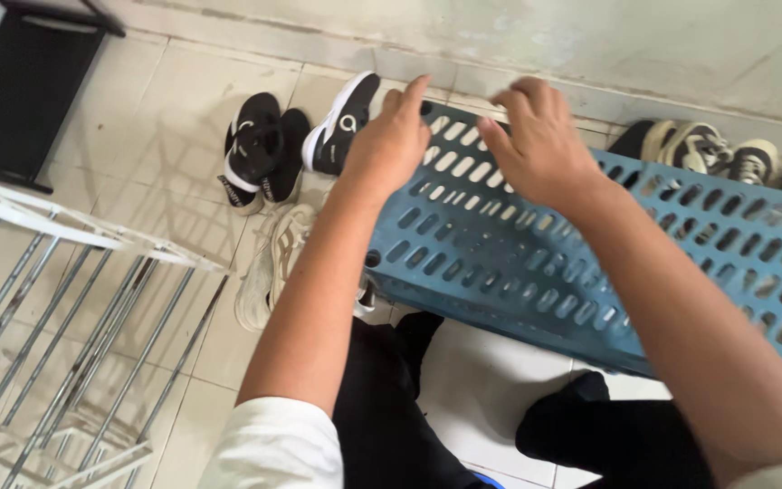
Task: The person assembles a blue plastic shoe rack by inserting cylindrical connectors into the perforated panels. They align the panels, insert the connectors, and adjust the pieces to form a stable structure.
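Knees in black trousers (pixel 391 398) sat nearest the camera at 6 o'clock, person apparently crouched or seated low, which put both forearms reaching forward and down to floor level.

Metal rack (pixel 65 299), white-grey bars, lay at 8 o'clock, tilted, well apart from the hands.

Blue perforated crate (pixel 518 263) was centre to 3 o'clock, tipped so a slotted face looked up at the camera, far edge near the wall. Looked turned on its side or upside down; couldn't tell which. It rested on the tiled floor (pixel 165 109), near corner just beside the knees.

Left hand (pixel 391 145) was at 12 o'clock on the crate's far-left corner, palm down, fingers curled over the edge: a grip on the corner, likely to steady or tilt it. Right hand (pixel 545 145) was just beside it at 1 o'clock, palm over the slotted face, fingers (pixel 500 140) bent and spread, tips hooking toward the slots. Blurred, so I couldn't tell whether they were closed on the plastic or only touching it.

White sneaker (pixel 269 263) lay at 9 o'clock from the crate, partly under the left forearm. Black shoes (pixel 260 149) sat at 11 o'clock, one black-and-white shoe (pixel 346 122) upright just beside the left hand. More shoes (pixel 708 149) lined the wall at 2 o'clock, behind the crate. Dark cabinet (pixel 20 91) stood farthest out at 10 o'clock.
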